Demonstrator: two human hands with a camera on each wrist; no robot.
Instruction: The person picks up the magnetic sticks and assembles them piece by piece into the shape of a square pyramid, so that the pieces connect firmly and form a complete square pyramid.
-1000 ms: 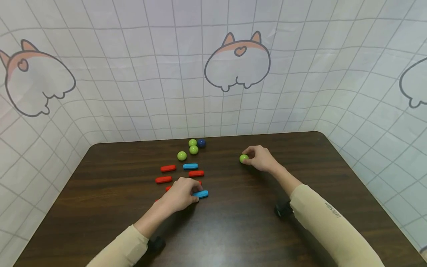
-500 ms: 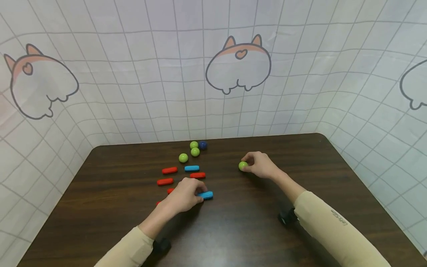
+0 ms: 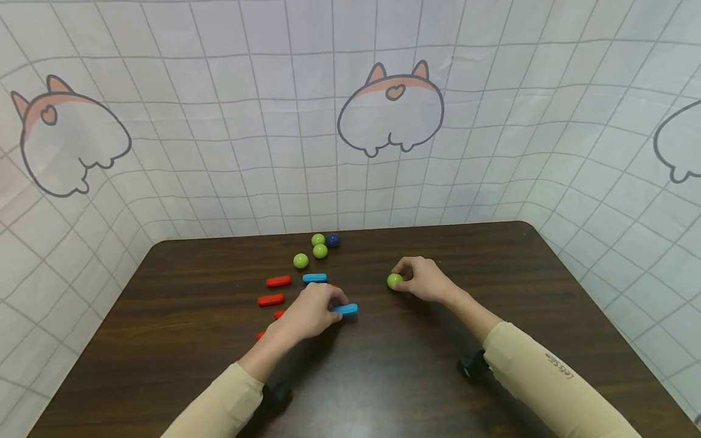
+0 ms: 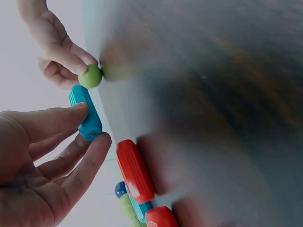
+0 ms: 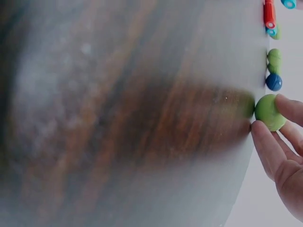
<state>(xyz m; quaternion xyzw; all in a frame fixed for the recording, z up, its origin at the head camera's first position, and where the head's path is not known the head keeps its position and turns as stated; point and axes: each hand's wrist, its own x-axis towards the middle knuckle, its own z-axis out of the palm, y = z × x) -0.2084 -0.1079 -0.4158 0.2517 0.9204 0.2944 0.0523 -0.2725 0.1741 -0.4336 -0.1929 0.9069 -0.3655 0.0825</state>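
Between the thumb and fingers of my left hand is a short blue ridged stick, pinched near its end; the left wrist view shows the blue stick lifted off the table. My right hand pinches a green ball at or just over the tabletop, to the right of the stick. In the right wrist view the green ball sits between thumb and fingertips. Red sticks lie left of and partly behind my left hand, which hides some of them. Another blue stick lies beyond it.
Toward the back of the dark wooden table rest several green balls and a dark blue ball. A white gridded curtain with printed cartoon figures stands behind the table and along its sides.
My left hand has lifted the blue stick and carried it right and slightly away from me. The right hand has brought the green ball nearer to me and slightly left.
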